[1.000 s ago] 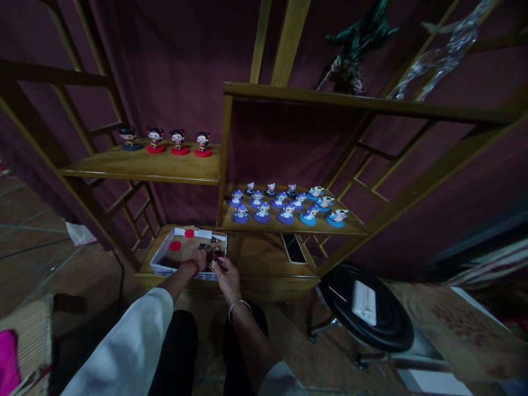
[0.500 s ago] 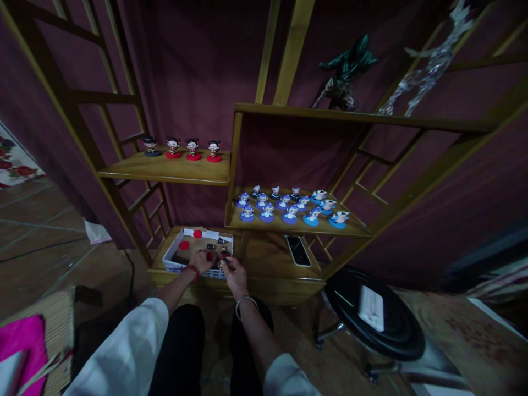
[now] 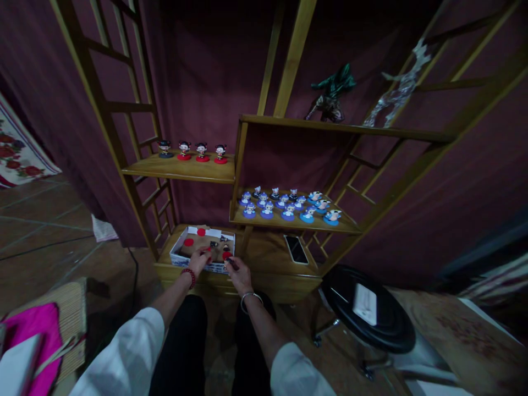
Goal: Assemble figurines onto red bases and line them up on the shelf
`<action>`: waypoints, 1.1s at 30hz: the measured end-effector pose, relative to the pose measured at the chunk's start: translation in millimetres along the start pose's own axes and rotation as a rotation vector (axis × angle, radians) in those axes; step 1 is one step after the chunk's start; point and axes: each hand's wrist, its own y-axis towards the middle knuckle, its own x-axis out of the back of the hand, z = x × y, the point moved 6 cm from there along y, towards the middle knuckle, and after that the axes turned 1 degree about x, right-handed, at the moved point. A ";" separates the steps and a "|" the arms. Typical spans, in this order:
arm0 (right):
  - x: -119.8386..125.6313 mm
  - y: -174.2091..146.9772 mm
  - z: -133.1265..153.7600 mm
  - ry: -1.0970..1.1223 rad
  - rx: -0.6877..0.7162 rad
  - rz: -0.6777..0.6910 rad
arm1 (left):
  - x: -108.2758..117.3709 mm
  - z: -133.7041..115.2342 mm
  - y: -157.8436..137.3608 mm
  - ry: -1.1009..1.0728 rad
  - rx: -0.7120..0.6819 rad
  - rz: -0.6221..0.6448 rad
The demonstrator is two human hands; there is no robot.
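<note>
Over the front of a shallow white box (image 3: 178,258) with a blue pattern, my left hand (image 3: 198,262) is closed, its fingertips pinched on a small red disc base (image 3: 209,257). My right hand (image 3: 240,275) is at the box's front right corner, its thumb and fingers closed around a small dark-haired figurine (image 3: 227,265), mostly hidden by the fingers. Just beyond it a red round base (image 3: 226,256) lies in the box. Farther back are two more red discs, one of them a left disc (image 3: 188,242), and several small dark figurines (image 3: 214,244).
Above the box, red-based figurines (image 3: 202,152) stand on a left shelf (image 3: 181,170). Purple and blue figurines (image 3: 267,209) fill a middle shelf. A phone (image 3: 296,249) lies right of the box. A black stool (image 3: 388,319) stands at right; statues (image 3: 332,96) are on top.
The view has shifted slightly. My left fingers now close on the red disc that lay by them. My right hand has drawn a little toward me with the figurine, uncovering the red base.
</note>
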 end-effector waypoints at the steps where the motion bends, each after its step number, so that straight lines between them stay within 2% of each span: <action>1: 1.0 -1.5 0.6 0.003 -0.003 -0.004 | 0.7 0.2 -3.3 -0.038 0.012 -0.006; 8: 4.0 -14.3 1.3 0.034 -0.029 -0.027 | -0.7 -3.6 -38.1 -0.260 0.076 0.076; 12: 4.8 -17.9 11.8 0.060 -0.023 -0.038 | -4.3 -7.5 -55.4 -0.363 0.110 0.101; 24: -14.9 -21.6 79.9 0.201 0.026 -0.006 | -3.8 -31.7 -92.8 -0.548 0.130 0.145; 33: -31.7 -30.7 122.0 0.266 0.095 0.098 | -6.8 -53.8 -119.3 -0.701 0.101 0.208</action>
